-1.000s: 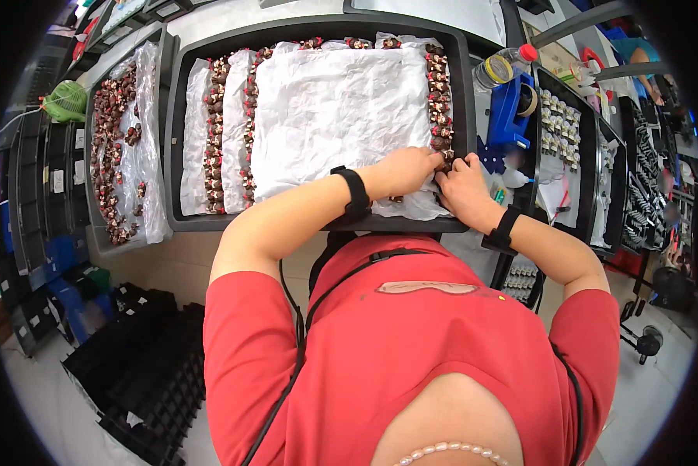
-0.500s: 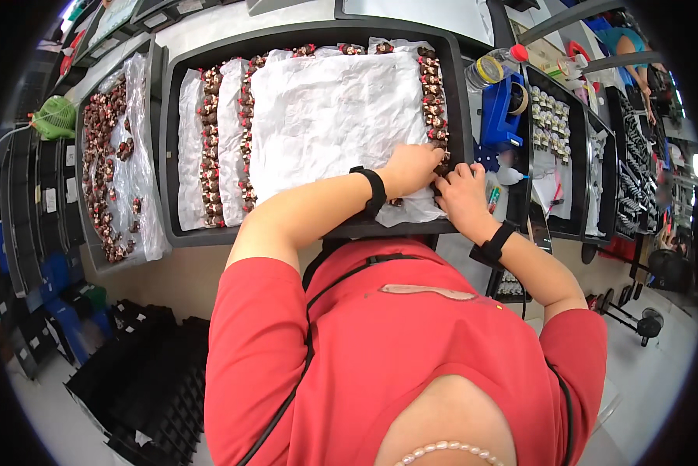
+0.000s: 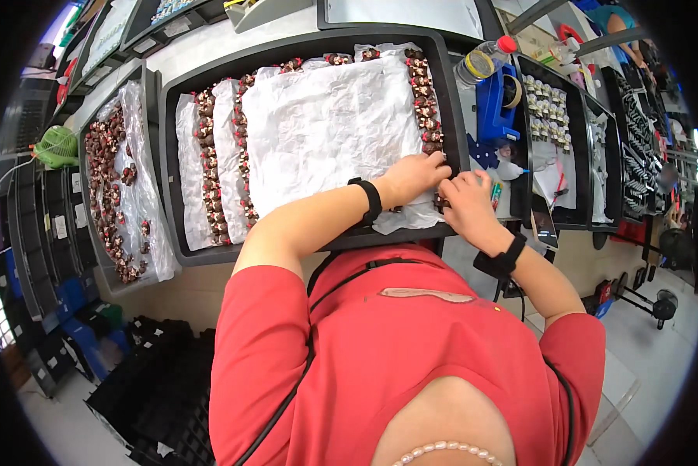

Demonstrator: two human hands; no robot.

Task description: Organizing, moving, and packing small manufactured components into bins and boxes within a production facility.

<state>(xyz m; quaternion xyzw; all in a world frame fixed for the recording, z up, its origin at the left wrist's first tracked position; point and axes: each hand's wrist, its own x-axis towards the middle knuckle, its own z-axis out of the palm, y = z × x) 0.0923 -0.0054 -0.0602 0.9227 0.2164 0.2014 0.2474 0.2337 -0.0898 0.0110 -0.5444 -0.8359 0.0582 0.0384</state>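
Observation:
A large black tray lies in front of me, with rows of small dark-brown figurines marked in red and cream along its sides. White tissue paper covers the middle and separates the rows at the left. My left hand reaches across to the lower end of the right-hand row, its fingers bent and pressed together; whatever they grip is hidden. Close beside it, over the tray's right rim, my right hand curls its fingers at a brown figurine, which is partly covered by the fingertips.
At the left stands another tray with loose brown figurines and clear plastic. Right of the big tray are a red-capped jar, a blue tape dispenser, a small squeeze bottle and trays of white figurines.
The whole view has shifted slightly, so the trays appear moved. Both hands remain at the lower end of the right-hand row, with the left fingers now nearer the tray's right wall.

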